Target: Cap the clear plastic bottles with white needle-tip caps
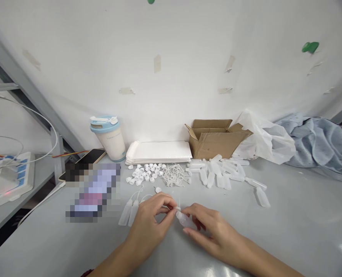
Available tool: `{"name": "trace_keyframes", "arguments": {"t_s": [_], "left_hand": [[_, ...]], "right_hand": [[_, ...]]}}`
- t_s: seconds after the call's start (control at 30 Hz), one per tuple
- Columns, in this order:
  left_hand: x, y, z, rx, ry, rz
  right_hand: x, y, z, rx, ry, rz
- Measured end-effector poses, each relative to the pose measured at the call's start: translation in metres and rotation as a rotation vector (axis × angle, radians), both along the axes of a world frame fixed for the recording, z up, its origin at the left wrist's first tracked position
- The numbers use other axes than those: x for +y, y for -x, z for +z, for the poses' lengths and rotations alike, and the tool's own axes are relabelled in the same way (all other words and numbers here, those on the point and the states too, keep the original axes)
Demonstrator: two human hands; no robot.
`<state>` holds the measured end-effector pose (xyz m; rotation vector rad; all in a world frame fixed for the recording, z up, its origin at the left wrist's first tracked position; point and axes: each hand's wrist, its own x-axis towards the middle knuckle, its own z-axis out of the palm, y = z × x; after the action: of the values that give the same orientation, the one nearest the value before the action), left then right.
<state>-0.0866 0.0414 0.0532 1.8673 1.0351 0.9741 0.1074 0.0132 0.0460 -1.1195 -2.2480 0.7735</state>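
Right hand [214, 227] holds one translucent bottle [185, 220], fingers bent around it; left hand [152, 221] pinches a small white piece [176, 208] near its mouth. Two tubed bottles [126, 213] lie on the desk [297, 215] beside the left hand, which blocks part of the view; one loose cap [158, 189] beyond. Farther: heaps of caps [144, 173], thin strips [175, 175] and empty-looking bottles [217, 171], overlapping, count unclear. Behind: one lidded cup [111, 142], stacked pouches [162, 150], one cardboard box [219, 146], flaps up, contents hidden; one plastic bag [263, 140], one blue cloth [321, 142] at right
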Motion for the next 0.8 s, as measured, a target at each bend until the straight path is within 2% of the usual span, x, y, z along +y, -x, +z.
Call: {"name": "trace_keyframes", "arguments": {"t_s": [0.2, 0.53, 0.8], "left_hand": [[-0.0025, -0.0011, 0.0043, 0.005, -0.013, -0.044], [-0.0033, -0.0020, 0.0017, 0.010, -0.088, -0.106], [-0.0040, -0.0018, 0.0041, -0.004, 0.058, -0.095]], "right_hand": [[0.0057, -0.0026, -0.0015, -0.002, -0.038, -0.012], [0.0036, -0.0023, -0.0026, -0.029, -0.056, -0.008], [0.0035, -0.0033, -0.0097, 0.023, -0.138, -0.038]]}}
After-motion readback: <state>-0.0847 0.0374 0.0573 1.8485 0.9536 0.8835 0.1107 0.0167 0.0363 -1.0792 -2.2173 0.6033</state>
